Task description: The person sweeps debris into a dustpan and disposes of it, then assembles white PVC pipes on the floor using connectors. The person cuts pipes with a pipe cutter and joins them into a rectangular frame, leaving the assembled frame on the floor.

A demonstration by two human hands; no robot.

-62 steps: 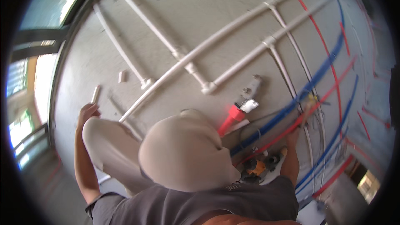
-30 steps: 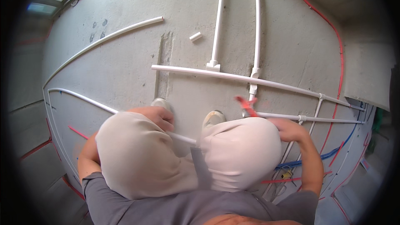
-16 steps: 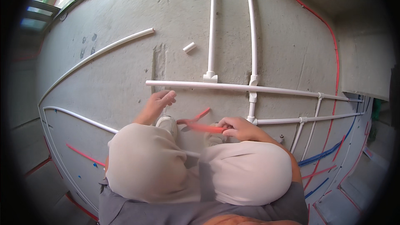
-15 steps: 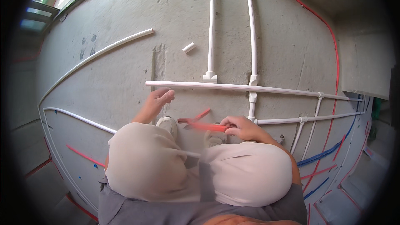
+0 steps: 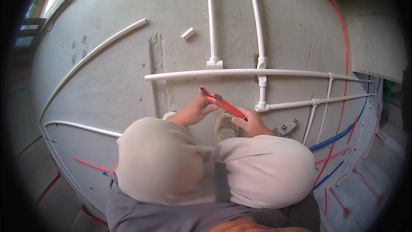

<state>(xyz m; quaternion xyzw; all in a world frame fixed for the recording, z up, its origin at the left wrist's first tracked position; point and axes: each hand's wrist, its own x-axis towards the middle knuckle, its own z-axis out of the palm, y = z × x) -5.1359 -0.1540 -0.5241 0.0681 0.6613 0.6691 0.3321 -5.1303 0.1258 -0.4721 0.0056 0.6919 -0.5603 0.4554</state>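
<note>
My right hand (image 5: 254, 124) is closed round one end of a red pipe cutter (image 5: 229, 106), which slants up and to the left over the floor. At its far end my left hand (image 5: 201, 109) is closed on the tool, the fingers partly hidden. Just beyond both hands lies a long white plastic pipe (image 5: 189, 74), with its free end at the left. Touching neither hand, a white tee fitting (image 5: 214, 63) on an upright-running pipe (image 5: 211, 17) sits right behind that pipe.
A short white pipe piece (image 5: 188, 33) lies farther off. Another white pipe (image 5: 107, 42) curves along the left. Joined pipes (image 5: 296, 104) run to the right, near a grey metal tool (image 5: 286, 127). Blue pipes (image 5: 332, 141) and a red line (image 5: 344, 38) lie at the right.
My left hand has come right and down to the red pipe cutter. The cutter has swung up at its left end, its spread handles now together. The view has shifted slightly.
</note>
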